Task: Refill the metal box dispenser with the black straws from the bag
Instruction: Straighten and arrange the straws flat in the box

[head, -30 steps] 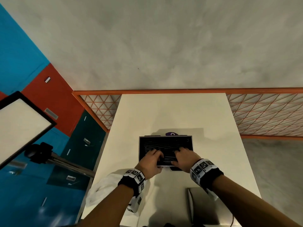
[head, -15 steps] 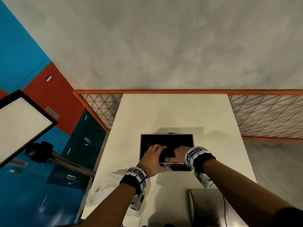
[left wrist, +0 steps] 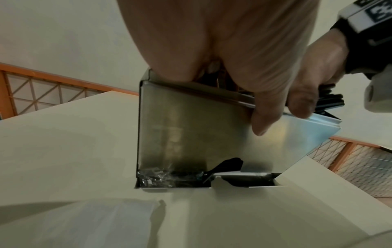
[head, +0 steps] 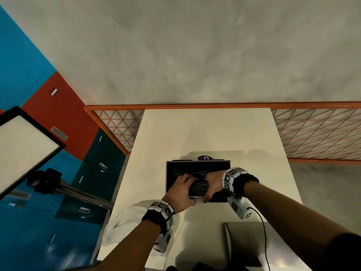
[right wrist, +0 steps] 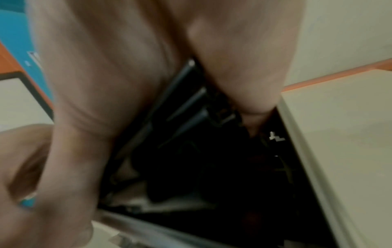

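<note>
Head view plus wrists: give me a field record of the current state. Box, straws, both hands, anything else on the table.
box: open-topped shiny metal box dispenser, standing on the white table
contents: thin black straws lying lengthwise, filling the box
left hand: fingers on the straws, thumb down the box's near wall
right hand: curled around a bunch of straws at the box's right end
lid: flat grey metal lid on the table, near right
bag: crumpled white plastic bag at the near left edge
behind box: purple object, mostly hidden

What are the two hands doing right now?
Left hand: grips the metal box at its near rim.
Right hand: fingers down among the black straws; grip unclear.
</note>
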